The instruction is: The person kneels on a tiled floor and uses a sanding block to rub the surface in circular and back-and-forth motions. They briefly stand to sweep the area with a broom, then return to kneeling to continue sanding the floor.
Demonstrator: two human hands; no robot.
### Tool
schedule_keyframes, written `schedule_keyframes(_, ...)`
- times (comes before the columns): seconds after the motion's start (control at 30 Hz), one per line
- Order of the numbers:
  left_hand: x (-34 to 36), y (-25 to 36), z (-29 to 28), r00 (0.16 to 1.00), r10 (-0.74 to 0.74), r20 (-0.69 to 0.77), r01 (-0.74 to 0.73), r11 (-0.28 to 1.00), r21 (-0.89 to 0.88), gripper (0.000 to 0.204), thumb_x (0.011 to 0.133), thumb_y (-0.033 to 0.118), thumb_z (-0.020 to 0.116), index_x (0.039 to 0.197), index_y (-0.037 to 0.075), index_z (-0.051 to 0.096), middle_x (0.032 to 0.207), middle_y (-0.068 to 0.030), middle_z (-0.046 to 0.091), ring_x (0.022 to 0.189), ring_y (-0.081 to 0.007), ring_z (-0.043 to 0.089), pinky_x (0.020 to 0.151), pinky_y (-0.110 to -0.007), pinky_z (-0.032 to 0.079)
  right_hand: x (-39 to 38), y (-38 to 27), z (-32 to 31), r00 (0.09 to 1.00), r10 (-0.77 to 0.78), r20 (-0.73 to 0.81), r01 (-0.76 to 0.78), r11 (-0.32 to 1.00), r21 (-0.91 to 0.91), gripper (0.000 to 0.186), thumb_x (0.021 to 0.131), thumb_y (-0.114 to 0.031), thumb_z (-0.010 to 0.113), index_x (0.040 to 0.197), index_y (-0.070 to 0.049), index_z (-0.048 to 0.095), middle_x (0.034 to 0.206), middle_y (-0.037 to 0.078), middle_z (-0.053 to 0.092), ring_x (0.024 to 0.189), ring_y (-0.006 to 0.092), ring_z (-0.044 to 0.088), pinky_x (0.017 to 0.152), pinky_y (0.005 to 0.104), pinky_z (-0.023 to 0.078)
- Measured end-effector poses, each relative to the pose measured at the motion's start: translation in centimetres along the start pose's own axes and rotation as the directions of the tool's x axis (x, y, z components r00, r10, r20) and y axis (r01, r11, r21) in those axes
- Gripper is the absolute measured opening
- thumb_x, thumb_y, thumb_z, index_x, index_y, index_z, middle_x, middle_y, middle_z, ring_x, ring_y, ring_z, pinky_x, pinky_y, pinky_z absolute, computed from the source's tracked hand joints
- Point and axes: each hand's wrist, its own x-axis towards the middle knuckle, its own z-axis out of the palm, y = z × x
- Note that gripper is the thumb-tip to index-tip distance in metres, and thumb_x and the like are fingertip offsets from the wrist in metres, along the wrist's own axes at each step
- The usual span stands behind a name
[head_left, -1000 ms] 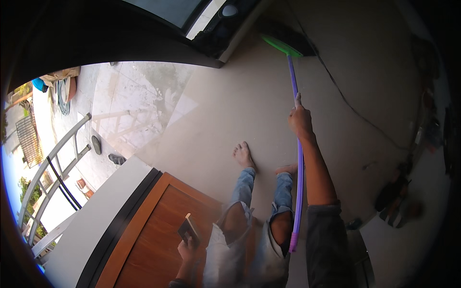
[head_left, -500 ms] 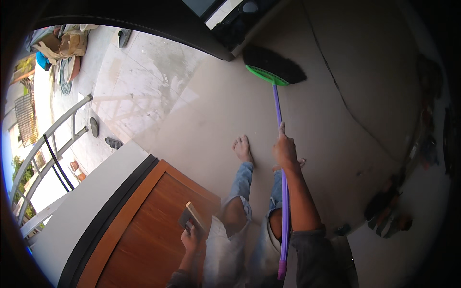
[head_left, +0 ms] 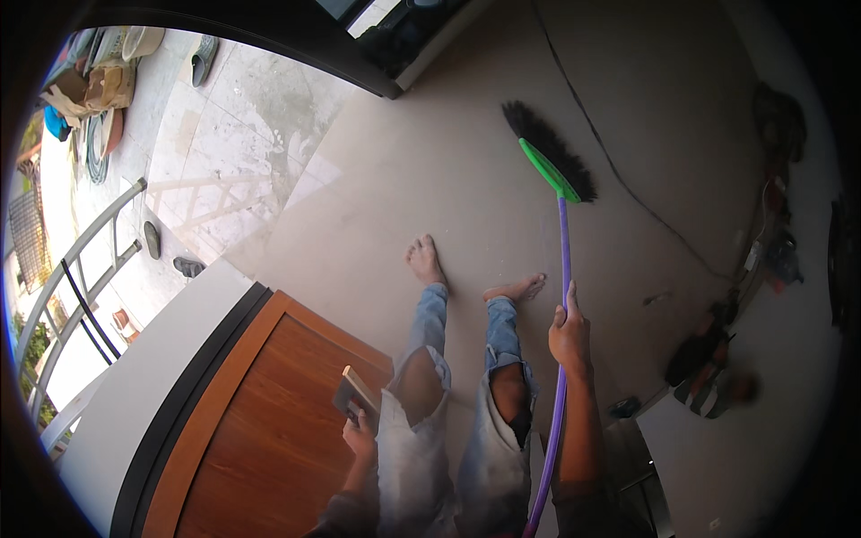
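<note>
My right hand (head_left: 570,339) is closed round the purple handle of a broom (head_left: 564,238), thumb pointing up along it. The broom's green head (head_left: 543,169) and dark bristles (head_left: 567,161) rest on the dusty floor ahead, tilted toward the right. The handle's lower end runs back beside my right forearm. At lower left, my left hand (head_left: 360,437) grips a flat grey tool with a pale wooden edge (head_left: 356,392); its exact kind is unclear. That hand is over the brown wooden door panel, beside my torn jeans.
A black cord (head_left: 596,134) crosses the floor to the right of the broom. Tools and cables (head_left: 704,345) lie along the right wall. A dark door frame (head_left: 377,81) stands at upper left, with shoes (head_left: 188,267) and a metal ladder (head_left: 90,260) outside. My bare feet stand mid-floor.
The broom head has swung right and a little toward me, its angle turned steeper. My right hand has moved right and down with the handle. My left hand keeps the grey tool.
</note>
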Motion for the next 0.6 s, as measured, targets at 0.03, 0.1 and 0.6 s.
schedule_keyframes(0.03, 0.2, -1.5, 0.2, 1.000, -0.009, 0.003, 0.009, 1.000, 0.009, 0.035, 0.107, 0.028, 0.068, 0.115, -0.005, 0.078, 0.095, -0.0224, 0.079, 0.090, -0.0341, 0.078, 0.084, -0.044, 0.057, 3.3, -1.2, -1.2, 0.984, 0.171, 0.058, -0.172, 0.985, 0.010, 0.067, 0.111, -0.013, 0.049, 0.173, -0.007, 0.023, 0.136, 0.033, 0.069, 0.122, 0.0515, 0.069, 0.107, 0.0548, 0.057)
schedule_keyframes(0.1, 1.1, -2.2, 0.8, 0.999, 0.039, 0.007, -0.039, 0.999, -0.004, 0.036, 0.106, 0.029, 0.068, 0.114, -0.005, 0.078, 0.096, -0.0227, 0.079, 0.090, -0.0360, 0.078, 0.084, -0.045, 0.057, 8.1, 0.5, 2.0, 0.985, 0.173, -0.016, -0.170, 0.979, 0.116, 0.068, 0.110, -0.012, 0.049, 0.173, -0.004, 0.023, 0.135, 0.034, 0.069, 0.118, 0.0520, 0.070, 0.108, 0.0542, 0.056)
schedule_keyframes(0.6, 0.9, 0.2, 1.2, 1.000, -0.006, -0.016, 0.006, 1.000, -0.016, 0.043, 0.107, 0.035, 0.066, 0.124, -0.003, 0.076, 0.109, -0.0273, 0.078, 0.104, -0.0454, 0.075, 0.091, -0.049, 0.056, 6.0, -11.6, 3.5, 0.998, -0.053, -0.034, 0.054, 0.998, 0.026, 0.068, 0.109, -0.009, 0.049, 0.173, -0.006, 0.024, 0.101, 0.032, 0.076, 0.093, 0.0481, 0.078, 0.088, 0.0529, 0.066)
